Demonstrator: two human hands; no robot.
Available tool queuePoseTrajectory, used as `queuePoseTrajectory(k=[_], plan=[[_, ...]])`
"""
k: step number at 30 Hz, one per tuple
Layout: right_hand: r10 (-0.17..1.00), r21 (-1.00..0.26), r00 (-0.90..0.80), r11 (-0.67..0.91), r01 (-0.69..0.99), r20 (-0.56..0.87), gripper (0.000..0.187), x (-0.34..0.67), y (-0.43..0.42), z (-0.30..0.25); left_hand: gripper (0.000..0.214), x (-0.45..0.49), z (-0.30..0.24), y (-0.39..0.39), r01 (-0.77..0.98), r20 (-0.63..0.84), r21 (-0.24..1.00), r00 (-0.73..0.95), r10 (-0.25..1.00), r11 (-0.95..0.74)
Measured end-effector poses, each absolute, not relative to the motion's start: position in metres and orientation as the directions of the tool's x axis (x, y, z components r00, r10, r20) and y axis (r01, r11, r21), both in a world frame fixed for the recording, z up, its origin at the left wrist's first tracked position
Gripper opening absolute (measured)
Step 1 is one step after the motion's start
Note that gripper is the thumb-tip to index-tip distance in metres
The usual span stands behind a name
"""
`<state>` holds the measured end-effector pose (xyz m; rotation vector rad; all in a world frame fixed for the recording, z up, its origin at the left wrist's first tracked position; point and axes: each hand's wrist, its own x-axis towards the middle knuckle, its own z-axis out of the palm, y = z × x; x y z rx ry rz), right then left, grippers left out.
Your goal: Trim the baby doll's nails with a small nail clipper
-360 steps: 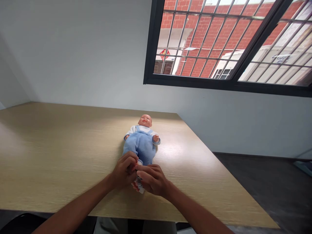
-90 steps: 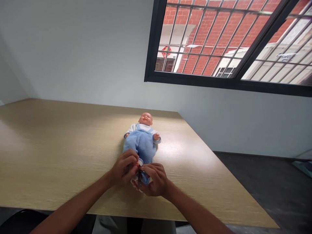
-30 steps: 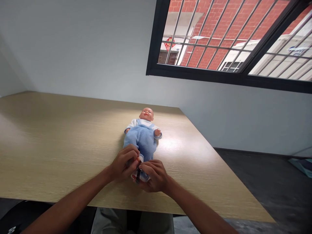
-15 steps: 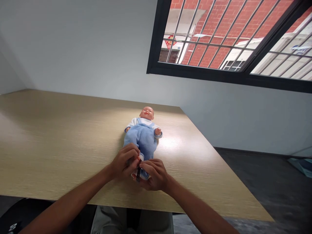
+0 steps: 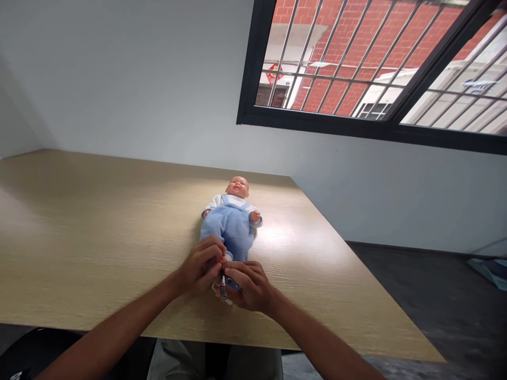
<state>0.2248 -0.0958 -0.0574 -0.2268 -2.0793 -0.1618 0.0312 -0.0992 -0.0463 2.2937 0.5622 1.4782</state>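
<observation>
"What's right under your hands?"

"My left hand (image 5: pixel 197 267) has its fingers curled closed over the lower end of the baby doll (image 5: pixel 230 229), right at the leg. That looks like the steadying hand, there to stop the doll sliding across the smooth top."

"And the right?"

"My right hand (image 5: pixel 249 285) is bent inward just beside the left, almost touching it. Its fingers are curved around a dark slim object (image 5: pixel 223 285), with a bit of blue (image 5: pixel 233 284) next to it. I can't tell from this view whether they're really gripping it, because my knuckles hide the contact. I can't make out what the object is either."

"Where's the doll lying?"

"Flat on its back in blue fleece overalls, near the middle of the light wood table (image 5: pixel 99 248), feet toward me. That way, its lower end is within easy reach of both hands."

"What's farther off?"

"Past the doll's head, the table's far edge meets a plain white wall (image 5: pixel 119 89). Up to the right, there's a black-framed window (image 5: pixel 317 124) with metal bars, and beyond it a red brick building (image 5: pixel 356 58)."
</observation>
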Motion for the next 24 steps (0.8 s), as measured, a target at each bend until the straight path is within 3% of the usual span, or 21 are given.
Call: queuePoseTrajectory(k=[24], plan=[[0.046,0.070,-0.497,0.975,0.213,0.867,0.017,0.2271,-0.0973,-0.0577,0.013,0.0298,-0.0483,-0.0971,0.065,0.807,0.476,0.362,0.465,-0.877]])
